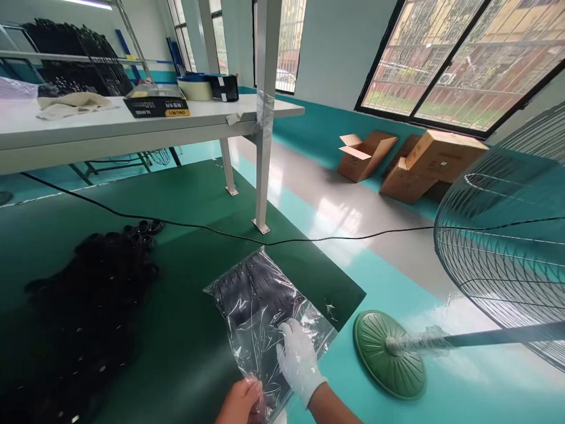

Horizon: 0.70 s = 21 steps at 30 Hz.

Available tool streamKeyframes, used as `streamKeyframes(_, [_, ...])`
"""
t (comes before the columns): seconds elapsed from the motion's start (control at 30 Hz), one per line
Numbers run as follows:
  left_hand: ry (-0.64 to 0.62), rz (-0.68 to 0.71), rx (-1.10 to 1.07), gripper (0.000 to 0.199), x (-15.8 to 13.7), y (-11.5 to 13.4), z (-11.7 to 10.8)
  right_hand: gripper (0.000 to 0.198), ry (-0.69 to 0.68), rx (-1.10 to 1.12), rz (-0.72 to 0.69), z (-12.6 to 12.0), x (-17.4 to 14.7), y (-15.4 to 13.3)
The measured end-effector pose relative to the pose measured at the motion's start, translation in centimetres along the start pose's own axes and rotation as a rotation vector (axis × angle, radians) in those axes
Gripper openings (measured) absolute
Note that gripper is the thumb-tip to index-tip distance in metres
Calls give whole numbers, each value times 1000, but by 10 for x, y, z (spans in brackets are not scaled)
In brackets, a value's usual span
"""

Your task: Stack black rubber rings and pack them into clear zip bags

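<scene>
A clear plastic bag (260, 335) lies at the lower middle of the head view, with dark ribbed parts (253, 288) packed in its far end. Bare and at the bag's lower left corner, my left hand (242, 400) pinches the plastic between thumb and fingers. My right hand (299, 359), in a white glove, rests on top of the bag's near half, fingers stretched out and apart. Left of the bag, a large heap of black parts (101, 282) lies on the dark green mat (189, 277); single pieces are hard to make out.
A fan with a wire cage (498, 235) and round green base (388, 353) stands at right. A black cable (326, 238) crosses the floor. The white table (203, 121) carries tape rolls (194, 88) and a box (156, 106). Cardboard boxes (441, 156) sit by the wall.
</scene>
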<state>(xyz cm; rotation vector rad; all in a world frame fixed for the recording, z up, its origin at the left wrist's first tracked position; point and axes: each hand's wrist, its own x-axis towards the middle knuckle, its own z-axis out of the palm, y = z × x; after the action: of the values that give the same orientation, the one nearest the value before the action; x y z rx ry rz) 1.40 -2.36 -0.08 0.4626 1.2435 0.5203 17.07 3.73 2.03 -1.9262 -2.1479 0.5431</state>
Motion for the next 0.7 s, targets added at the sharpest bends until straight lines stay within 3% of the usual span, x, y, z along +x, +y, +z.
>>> streamKeyframes(0.23, [47, -4, 13, 59, -1, 0, -1, 37, 63, -32, 20, 16, 4, 24])
streamKeyframes(0.53, [43, 27, 42, 60, 0, -5, -4, 47, -55, -160, 41, 17, 14, 18])
streamKeyframes(0.63, [91, -27, 183, 58, -9, 1, -13, 42, -43, -129, -8, 14, 1, 22])
streamKeyframes(0.7, [195, -40, 279, 57, -16, 10, -25, 39, -27, -82, -85, 14, -14, 23])
